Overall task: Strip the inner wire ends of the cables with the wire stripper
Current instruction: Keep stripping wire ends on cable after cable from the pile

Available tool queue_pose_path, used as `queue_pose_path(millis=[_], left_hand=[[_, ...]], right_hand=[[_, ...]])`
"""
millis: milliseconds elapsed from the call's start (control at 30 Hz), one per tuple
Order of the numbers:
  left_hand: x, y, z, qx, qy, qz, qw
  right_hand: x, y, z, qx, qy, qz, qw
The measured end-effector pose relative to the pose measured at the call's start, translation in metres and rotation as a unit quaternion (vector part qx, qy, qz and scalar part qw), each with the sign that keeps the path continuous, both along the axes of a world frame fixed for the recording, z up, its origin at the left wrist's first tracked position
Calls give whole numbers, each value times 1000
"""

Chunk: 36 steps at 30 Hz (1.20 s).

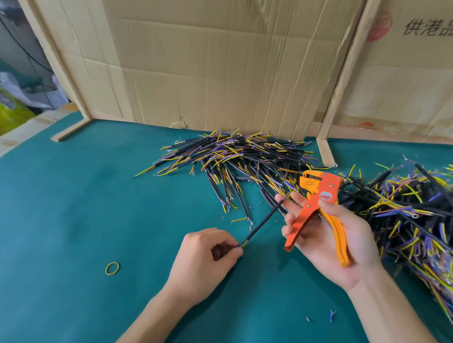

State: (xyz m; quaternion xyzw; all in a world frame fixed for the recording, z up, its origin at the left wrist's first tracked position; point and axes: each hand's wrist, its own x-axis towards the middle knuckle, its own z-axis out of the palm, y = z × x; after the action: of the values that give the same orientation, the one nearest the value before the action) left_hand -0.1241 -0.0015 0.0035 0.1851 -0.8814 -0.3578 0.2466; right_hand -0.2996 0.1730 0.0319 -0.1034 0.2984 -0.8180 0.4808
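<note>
A green-covered counter [65, 204] carries a heap of cut cables [236, 159] by its back edge and a larger heap [411, 211] at its right edge. A yellow rubber band [112, 268] lies toward the near left, with insulation scraps [332, 315] near the front.

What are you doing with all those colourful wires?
A person is stripping wire ends. The left hand pinches the coloured inner wires at one end of a black cable. The right hand holds an orange wire stripper, with its fingertips touching the cable's far end. The cable is not in the stripper's head right now. One heap of cables lies on the green table by the cardboard, a second pile sits to the right, and a yellow rubber band lies nearby.
</note>
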Motion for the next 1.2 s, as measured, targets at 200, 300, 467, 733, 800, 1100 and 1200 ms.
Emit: queue_pose_path(millis=[200,300,467,733,800,1100,1200], left_hand=[[-3,-6,-1,50,-33,-3,998],[-4,-11,0,92,-38,-7,995],[-5,-15,2,96,-42,-27,994],[-4,-5,11,239,-11,-134,962],[-6,1,11,286,14,-131,949],[-11,-5,3,337,112,-29,934],[-10,-7,3,325,111,-32,939]], right_hand=[[-5,-6,-8,29,24,-26,999],[-8,-6,-10,29,30,-27,999],[-8,-8,-8,-4,51,-2,999],[5,-14,4,-132,82,134,979],[11,-18,1,-101,113,144,978],[31,-31,-6,16,176,144,974],[31,-31,-7,36,169,139,975]])
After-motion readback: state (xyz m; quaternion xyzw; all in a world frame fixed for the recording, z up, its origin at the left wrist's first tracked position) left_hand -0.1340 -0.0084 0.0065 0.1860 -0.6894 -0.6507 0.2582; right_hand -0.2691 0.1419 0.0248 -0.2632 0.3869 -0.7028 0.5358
